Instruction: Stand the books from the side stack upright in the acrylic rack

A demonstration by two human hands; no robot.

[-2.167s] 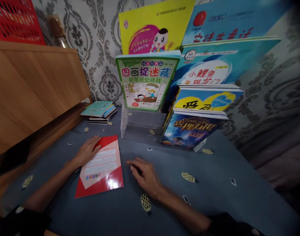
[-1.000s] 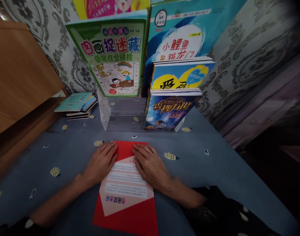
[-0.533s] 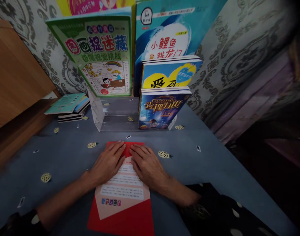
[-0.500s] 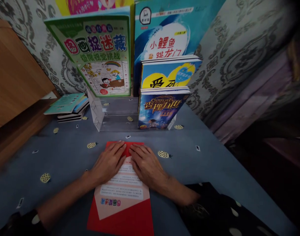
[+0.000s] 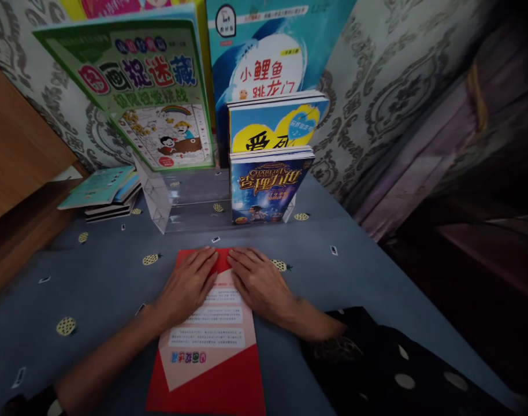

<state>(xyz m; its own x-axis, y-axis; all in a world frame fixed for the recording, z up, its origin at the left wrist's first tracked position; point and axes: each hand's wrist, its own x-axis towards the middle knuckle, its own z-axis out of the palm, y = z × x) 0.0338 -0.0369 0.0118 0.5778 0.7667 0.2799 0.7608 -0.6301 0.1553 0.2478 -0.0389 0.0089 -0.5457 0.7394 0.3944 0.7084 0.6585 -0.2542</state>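
Note:
A red and pink book [image 5: 212, 375] lies on the table in front of me, its printed text upside down from where I look. My left hand [image 5: 188, 283] rests palm down across its upper left part, fingers stretched toward the far edge. Over the upper right part lies my right hand [image 5: 257, 283], also flat with fingers extended. Between the two hands a narrow strip of the cover shows. Neither hand grips anything; the palms are hidden from view.
Behind the book stands a clear acrylic rack [image 5: 155, 199] with a green picture book [image 5: 160, 98], a teal book [image 5: 268, 52], a yellow and blue book [image 5: 272, 124] and a dark blue book [image 5: 268, 190]. Left of it is a book stack [image 5: 103, 190] beside a wooden cabinet [image 5: 21, 144].
The camera view has shifted, so the rack and table appear slightly further left. Both hands stay flat on the book, the right one slightly further from the left.

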